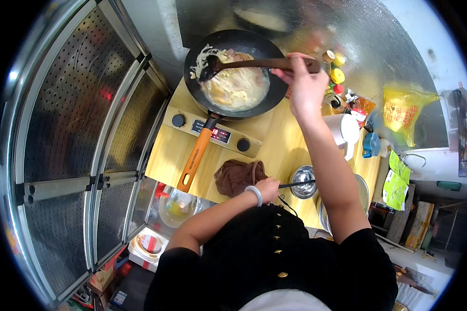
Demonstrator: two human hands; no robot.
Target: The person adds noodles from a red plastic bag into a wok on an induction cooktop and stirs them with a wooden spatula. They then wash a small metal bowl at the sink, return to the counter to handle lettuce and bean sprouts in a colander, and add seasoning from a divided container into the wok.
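Note:
My right hand [306, 83] grips the handle of a dark wooden ladle [253, 63], whose bowl dips into the left side of a black wok [270, 74]. Noodles with pale broth and pinkish pieces [237, 87] fill the wok's middle. The wok rests on an induction cooker [218, 134] with a lit panel, its orange-brown handle [196, 155] pointing toward me. My left hand [268, 189], below a pale bangle, is closed around one end of thin black chopsticks [290, 185]; their other end lies over a small steel bowl [304, 194]. A brown cloth [237, 179] lies beside that hand.
A white jug [340, 128], a blue-lidded container [371, 145] and seasoning bottles [337, 76] stand at the right. A yellow bag [401, 110] hangs on the foil-like wall covering. Perforated metal cabinet doors [74, 101] rise at the left. A clear plastic container [177, 206] sits below the counter edge.

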